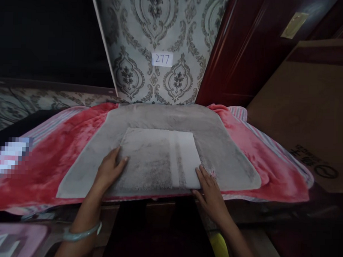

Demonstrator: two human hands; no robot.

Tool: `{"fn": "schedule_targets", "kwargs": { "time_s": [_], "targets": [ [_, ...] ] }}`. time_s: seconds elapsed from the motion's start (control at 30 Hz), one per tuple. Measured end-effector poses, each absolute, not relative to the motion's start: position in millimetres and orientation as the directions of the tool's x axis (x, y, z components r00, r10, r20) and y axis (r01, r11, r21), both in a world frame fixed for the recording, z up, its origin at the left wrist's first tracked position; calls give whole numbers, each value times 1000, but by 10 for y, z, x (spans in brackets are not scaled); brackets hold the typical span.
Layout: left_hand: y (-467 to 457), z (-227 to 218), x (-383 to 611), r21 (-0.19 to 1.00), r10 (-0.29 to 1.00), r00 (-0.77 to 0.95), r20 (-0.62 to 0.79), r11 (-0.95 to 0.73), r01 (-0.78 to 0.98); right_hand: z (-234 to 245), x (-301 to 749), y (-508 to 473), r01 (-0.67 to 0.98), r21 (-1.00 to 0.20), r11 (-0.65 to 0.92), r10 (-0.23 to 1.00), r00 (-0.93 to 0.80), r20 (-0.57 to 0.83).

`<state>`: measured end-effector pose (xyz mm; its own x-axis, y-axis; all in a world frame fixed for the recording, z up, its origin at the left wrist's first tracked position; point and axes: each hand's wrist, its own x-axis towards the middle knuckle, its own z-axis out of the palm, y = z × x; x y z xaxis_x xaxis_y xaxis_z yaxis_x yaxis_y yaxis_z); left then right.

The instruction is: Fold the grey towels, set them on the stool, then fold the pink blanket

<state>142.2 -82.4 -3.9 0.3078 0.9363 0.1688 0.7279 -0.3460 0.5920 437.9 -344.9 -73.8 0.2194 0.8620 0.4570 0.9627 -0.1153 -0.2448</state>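
A folded towel (148,159), grey with white stripes and a white band at its right, lies flat on a larger grey cloth (237,166). My left hand (110,169) touches the towel's left edge, its thumb apart and over the top; the other fingertips are partly hidden at the edge. At the opposite side, my right hand (210,190) rests open on the near right corner. Its fingers are stretched out and its thumb lies by the front edge. A pale bangle (82,235) circles my left wrist.
Beneath the grey cloth spreads a red and pink blanket (58,150) with striped borders. A large dark screen (51,38) stands at the back left. On the right is a cardboard box (307,95) beside a dark red door (247,41). A "277" label (162,59) is on the patterned wall.
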Motion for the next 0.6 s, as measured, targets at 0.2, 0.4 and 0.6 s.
{"fn": "schedule_targets", "kwargs": {
  "time_s": [0.2, 0.4, 0.6],
  "targets": [
    [-858, 38, 1203, 840, 982, 189, 23, -122, 528, -833, 4358, -3427, 961, -255, -111, 828, 231, 512],
    [-918, 106, 1190, 962, 967, 222, -123, 62, 265, -894, 4394, -3415, 964, -252, -87, 821, 212, 529],
    [-949, 103, 1142, 981, 958, 249, -146, 108, 160, -945, 4393, -3367, 971, -219, -100, 802, 209, 560]
  ]
}}
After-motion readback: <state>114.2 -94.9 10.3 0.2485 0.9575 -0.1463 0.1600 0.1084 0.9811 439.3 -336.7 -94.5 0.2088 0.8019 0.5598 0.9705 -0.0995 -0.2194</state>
